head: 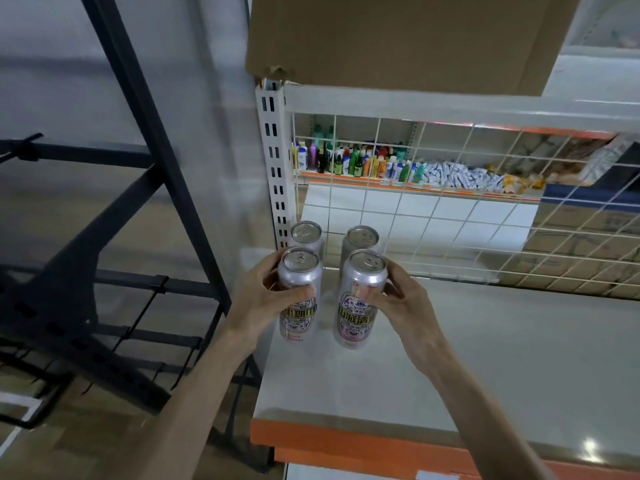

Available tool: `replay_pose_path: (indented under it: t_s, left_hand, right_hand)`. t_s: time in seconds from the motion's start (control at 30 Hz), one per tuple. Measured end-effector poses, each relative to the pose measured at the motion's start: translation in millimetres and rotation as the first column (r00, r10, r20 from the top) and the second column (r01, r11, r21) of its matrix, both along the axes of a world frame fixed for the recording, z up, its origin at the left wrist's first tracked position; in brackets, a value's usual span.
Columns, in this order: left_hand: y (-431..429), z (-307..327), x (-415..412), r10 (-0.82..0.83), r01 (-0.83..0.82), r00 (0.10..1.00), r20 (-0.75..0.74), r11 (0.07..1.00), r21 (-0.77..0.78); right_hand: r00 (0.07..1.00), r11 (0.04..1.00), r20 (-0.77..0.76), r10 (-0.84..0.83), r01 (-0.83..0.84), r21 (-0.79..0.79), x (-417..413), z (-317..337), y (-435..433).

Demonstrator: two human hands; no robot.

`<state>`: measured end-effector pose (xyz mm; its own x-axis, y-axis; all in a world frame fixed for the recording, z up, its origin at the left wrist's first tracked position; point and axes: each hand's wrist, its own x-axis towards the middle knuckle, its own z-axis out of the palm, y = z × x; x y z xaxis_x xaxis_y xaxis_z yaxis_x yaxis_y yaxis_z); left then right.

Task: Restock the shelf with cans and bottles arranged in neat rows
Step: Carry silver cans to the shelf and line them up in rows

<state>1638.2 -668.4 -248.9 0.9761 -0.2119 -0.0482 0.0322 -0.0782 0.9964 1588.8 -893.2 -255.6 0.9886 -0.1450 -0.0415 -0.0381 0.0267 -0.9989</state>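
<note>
Several tall silver cans with patterned labels stand at the back left corner of a white shelf [485,358]. My left hand [266,299] grips the front left can [298,289], fingers curled round its body. My right hand [401,303] grips the front right can [360,299] the same way. Both held cans stand upright at the shelf surface. Behind them are two more cans, a rear left can [306,234] and a rear right can [362,239], close to the wire mesh back.
A white wire grid [450,216] backs the shelf; beyond it another shelf holds colourful bottles [353,161] and packets. A cardboard box [408,39] sits on the shelf above. A dark metal rack [138,202] stands left. The shelf has an orange front edge [346,445].
</note>
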Motion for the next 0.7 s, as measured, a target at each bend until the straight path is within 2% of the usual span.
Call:
replay_pose_path:
  t_s: [0.7]
  left_hand:
    - [0.4,-22.2,-1.0,-0.066,0.067,0.997,0.029,0.997,-0.031]
  right_hand:
    - [0.995,0.995,0.009,0.1,-0.1,-0.002,-6.7,-15.9,4.3]
